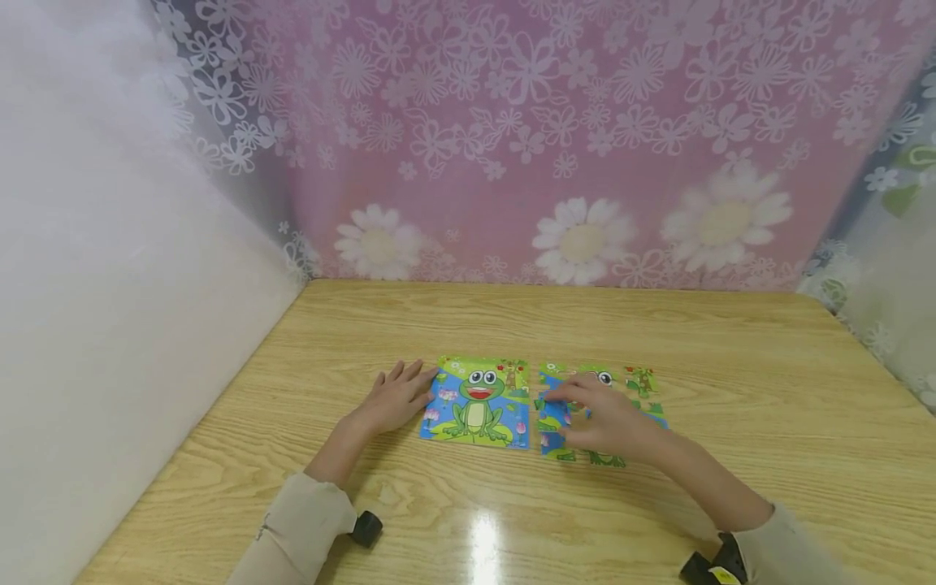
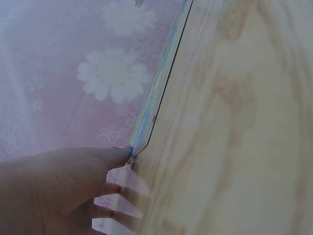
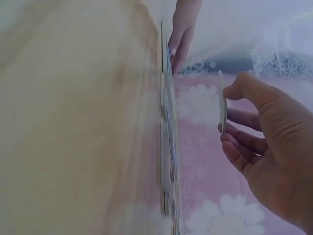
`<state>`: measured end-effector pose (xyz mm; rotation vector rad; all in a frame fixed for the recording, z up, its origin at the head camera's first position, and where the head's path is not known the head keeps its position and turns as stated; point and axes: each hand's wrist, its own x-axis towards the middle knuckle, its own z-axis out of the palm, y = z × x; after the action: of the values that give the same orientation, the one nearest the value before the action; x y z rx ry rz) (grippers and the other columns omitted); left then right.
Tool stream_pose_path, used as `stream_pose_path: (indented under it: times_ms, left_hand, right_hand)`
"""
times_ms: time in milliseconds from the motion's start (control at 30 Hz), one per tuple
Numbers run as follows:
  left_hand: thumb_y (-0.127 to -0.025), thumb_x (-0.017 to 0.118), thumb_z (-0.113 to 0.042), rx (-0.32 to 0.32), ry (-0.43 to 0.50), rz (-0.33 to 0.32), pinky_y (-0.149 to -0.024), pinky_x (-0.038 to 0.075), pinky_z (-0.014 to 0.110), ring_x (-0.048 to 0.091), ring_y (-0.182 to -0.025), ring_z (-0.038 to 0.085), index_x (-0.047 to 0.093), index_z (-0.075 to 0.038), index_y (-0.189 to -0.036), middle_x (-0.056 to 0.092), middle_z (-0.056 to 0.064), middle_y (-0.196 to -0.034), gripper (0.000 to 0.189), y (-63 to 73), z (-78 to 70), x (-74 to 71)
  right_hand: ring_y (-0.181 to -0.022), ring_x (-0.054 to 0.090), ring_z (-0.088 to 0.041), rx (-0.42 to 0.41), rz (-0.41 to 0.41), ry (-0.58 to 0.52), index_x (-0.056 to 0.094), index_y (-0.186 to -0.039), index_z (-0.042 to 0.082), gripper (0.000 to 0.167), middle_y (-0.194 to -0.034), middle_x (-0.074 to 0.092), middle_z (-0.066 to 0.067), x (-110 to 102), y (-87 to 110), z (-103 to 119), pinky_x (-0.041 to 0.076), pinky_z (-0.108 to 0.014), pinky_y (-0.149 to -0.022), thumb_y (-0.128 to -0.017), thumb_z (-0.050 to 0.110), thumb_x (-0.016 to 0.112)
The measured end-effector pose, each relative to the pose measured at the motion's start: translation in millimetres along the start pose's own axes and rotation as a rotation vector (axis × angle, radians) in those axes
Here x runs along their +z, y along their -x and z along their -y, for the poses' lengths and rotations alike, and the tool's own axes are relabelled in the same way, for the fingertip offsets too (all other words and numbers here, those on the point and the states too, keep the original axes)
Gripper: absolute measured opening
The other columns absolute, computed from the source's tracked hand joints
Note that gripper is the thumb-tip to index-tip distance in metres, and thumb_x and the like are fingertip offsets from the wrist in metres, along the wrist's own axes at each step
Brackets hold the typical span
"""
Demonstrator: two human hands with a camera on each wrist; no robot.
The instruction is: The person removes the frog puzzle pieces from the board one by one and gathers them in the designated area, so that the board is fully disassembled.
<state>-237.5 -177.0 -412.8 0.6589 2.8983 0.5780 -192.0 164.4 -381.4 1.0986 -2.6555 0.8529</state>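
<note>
A square frog picture (image 1: 476,415) lies flat on the table, whole in the head view. My left hand (image 1: 392,401) rests at its left edge, fingers spread; in the left wrist view the thumb (image 2: 119,157) touches a corner of the thin board. To the right, separate puzzle pieces (image 1: 553,447) with parts of a similar frog lie close together with gaps between them. Over these hovers my right hand (image 1: 614,421). Seen edge-on in the right wrist view, a thin puzzle piece (image 3: 222,105) is pinched between thumb and fingers, raised off the table. Its printed face is hidden there.
The wood-grain table (image 1: 395,504) runs back to a pink flowered curtain (image 1: 468,187). A white sheet (image 1: 132,260) borders the left side, and a flowered sheet (image 1: 907,317) the right. Black wrist cameras are worn on both wrists.
</note>
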Motion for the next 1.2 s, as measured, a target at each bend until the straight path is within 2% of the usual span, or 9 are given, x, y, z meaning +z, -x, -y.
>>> stream_pose_path:
  times_ms: [133,267,400,600,800,900,1200]
  left_hand:
    - [-0.099,0.042,-0.030,-0.007,-0.003,0.009,-0.101,0.004,0.061,0.006,-0.134,0.041,0.030,-0.014,-0.145,0.018,0.018,-0.148,0.050,-1.9,0.9,0.8]
    - [-0.099,0.041,-0.031,-0.025,-0.011,0.025,-0.102,0.004,0.060,0.005,-0.135,0.040,0.029,-0.016,-0.146,0.017,0.017,-0.149,0.050,-3.1,1.7,1.1]
    - [-0.099,0.041,-0.033,-0.033,-0.003,0.026,-0.102,0.004,0.060,0.005,-0.135,0.039,0.029,-0.017,-0.146,0.017,0.016,-0.149,0.050,-2.1,1.3,0.3]
    - [-0.099,0.042,-0.032,-0.026,-0.002,0.020,-0.102,0.004,0.061,0.005,-0.134,0.040,0.030,-0.016,-0.145,0.018,0.017,-0.149,0.051,-2.7,1.6,1.4]
    - [-0.099,0.042,-0.032,-0.023,0.002,0.025,-0.102,0.004,0.061,0.005,-0.134,0.040,0.030,-0.016,-0.146,0.017,0.017,-0.149,0.051,-3.5,1.4,1.2]
    - [-0.099,0.041,-0.033,-0.019,-0.006,0.022,-0.101,0.004,0.061,0.005,-0.134,0.041,0.030,-0.016,-0.146,0.018,0.017,-0.149,0.051,-4.7,2.5,1.8]
    - [-0.099,0.042,-0.033,-0.019,0.004,0.021,-0.101,0.004,0.062,0.005,-0.134,0.041,0.030,-0.016,-0.145,0.017,0.017,-0.149,0.051,-4.3,2.8,2.3]
  right_hand:
    - [-0.091,0.052,-0.020,-0.011,-0.023,0.036,0.064,-0.113,0.007,0.039,-0.107,0.053,0.000,-12,19.6,-8,0.047,-0.035,-0.068,-0.074,0.004,0.069]
    - [-0.094,0.051,-0.017,0.021,-0.032,0.027,0.063,-0.114,0.009,0.040,-0.108,0.051,0.003,-24,37.6,-15,0.048,-0.038,-0.070,-0.075,0.004,0.071]
    - [-0.090,0.048,-0.014,0.018,-0.060,0.052,0.063,-0.114,0.012,0.043,-0.105,0.052,0.007,-32,51.7,-21,0.047,-0.038,-0.068,-0.073,0.002,0.071]
    - [-0.095,0.048,-0.014,0.025,-0.103,0.126,0.064,-0.110,0.009,0.042,-0.108,0.053,0.004,-40,72.3,-30,0.048,-0.041,-0.070,-0.070,0.003,0.076]
    - [-0.089,0.048,-0.012,0.032,-0.125,0.168,0.065,-0.107,0.010,0.042,-0.105,0.054,0.002,-41,92.4,-43,0.048,-0.033,-0.065,-0.068,0.002,0.077]
    - [-0.089,0.049,-0.012,0.031,-0.125,0.188,0.065,-0.108,0.010,0.044,-0.104,0.054,0.003,-39,102.6,-49,0.048,-0.034,-0.065,-0.067,0.003,0.079]
    - [-0.084,0.050,-0.006,0.041,-0.152,0.148,0.065,-0.107,0.015,0.045,-0.104,0.054,0.008,-31,116.8,-64,0.048,-0.029,-0.066,-0.066,0.006,0.080]
